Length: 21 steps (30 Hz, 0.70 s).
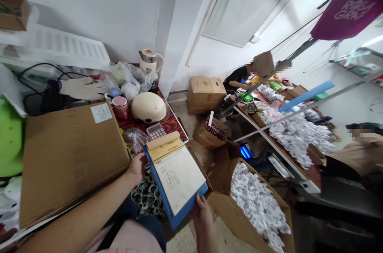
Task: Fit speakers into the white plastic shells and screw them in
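A notepad (182, 177) with handwritten lines lies on a blue board (167, 201), tilted in front of my body. Its upper pages are folded back at the top, over a yellow printed strip. My left hand (138, 168) grips the upper left edge. At the lower right corner, my right hand (203, 211) pinches the board with the thumb on top. The fingers of both hands are partly hidden beneath it. Just beyond the top edge lies a calculator (156, 131). Under the notepad, dark green and white small pieces (146, 195) partly show.
A large cardboard box (74, 149) stands left, beside a helmet (149, 107), pink mug (120, 107) and kettle (150, 61). On my right, an open carton (248, 213) holds white pieces. People sit at a table (278, 145) piled with white pieces; a metal pole (278, 65) crosses the view.
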Each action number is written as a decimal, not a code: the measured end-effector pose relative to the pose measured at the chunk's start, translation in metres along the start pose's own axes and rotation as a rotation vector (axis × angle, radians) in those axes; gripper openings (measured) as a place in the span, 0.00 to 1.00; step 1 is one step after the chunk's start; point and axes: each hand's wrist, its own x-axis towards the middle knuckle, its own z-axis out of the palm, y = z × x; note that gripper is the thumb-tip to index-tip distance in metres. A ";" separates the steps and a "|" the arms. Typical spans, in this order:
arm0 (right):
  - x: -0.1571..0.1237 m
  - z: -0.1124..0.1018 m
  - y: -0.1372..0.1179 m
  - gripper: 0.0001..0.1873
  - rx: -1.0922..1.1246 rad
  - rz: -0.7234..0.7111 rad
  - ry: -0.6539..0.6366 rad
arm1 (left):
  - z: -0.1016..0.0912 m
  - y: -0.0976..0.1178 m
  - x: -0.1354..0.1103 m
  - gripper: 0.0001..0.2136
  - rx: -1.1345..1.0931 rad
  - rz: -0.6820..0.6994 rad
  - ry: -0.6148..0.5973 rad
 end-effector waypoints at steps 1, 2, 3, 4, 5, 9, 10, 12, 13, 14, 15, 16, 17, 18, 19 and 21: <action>0.008 0.009 0.006 0.22 0.003 0.005 -0.021 | -0.001 0.002 -0.003 0.21 -0.025 0.022 -0.003; 0.016 0.018 0.011 0.23 0.006 0.008 -0.045 | -0.001 0.004 -0.005 0.22 -0.048 0.040 -0.011; 0.024 0.028 0.015 0.24 0.008 0.008 -0.069 | 0.000 0.006 -0.008 0.24 -0.070 0.060 -0.023; 0.033 0.039 0.020 0.24 0.008 0.009 -0.092 | 0.001 0.007 -0.010 0.25 -0.091 0.085 -0.035; 0.041 0.049 0.024 0.24 0.007 0.011 -0.115 | 0.003 0.008 -0.011 0.26 -0.111 0.116 -0.043; 0.071 0.091 0.043 0.22 0.005 0.032 -0.188 | 0.009 0.003 -0.008 0.27 -0.161 0.242 -0.040; 0.077 0.100 0.049 0.20 0.005 0.036 -0.201 | 0.009 0.001 -0.007 0.27 -0.158 0.257 -0.037; 0.086 0.115 0.060 0.15 0.000 0.042 -0.211 | 0.007 -0.005 -0.005 0.26 -0.126 0.254 -0.030; 0.090 0.121 0.066 0.12 -0.003 0.045 -0.210 | 0.005 -0.008 -0.005 0.25 -0.097 0.236 -0.020; 0.092 0.126 0.072 0.09 -0.008 0.050 -0.205 | 0.001 -0.010 -0.006 0.24 -0.060 0.207 -0.007; 0.095 0.130 0.078 0.08 -0.015 0.058 -0.197 | -0.004 -0.013 -0.009 0.23 -0.015 0.167 0.013; 0.096 0.134 0.084 0.08 -0.022 0.069 -0.187 | -0.010 -0.016 -0.013 0.22 0.037 0.118 0.036; 0.098 0.136 0.090 0.08 -0.031 0.082 -0.175 | -0.018 -0.019 -0.018 0.21 0.095 0.062 0.064; 0.100 0.139 0.096 0.09 -0.041 0.098 -0.164 | -0.027 -0.022 -0.024 0.19 0.157 -0.002 0.093; 0.102 0.140 0.101 0.10 -0.052 0.114 -0.152 | -0.038 -0.025 -0.030 0.17 0.219 -0.072 0.120; 0.105 0.143 0.109 0.11 -0.078 0.150 -0.129 | -0.061 -0.030 -0.042 0.15 0.331 -0.219 0.153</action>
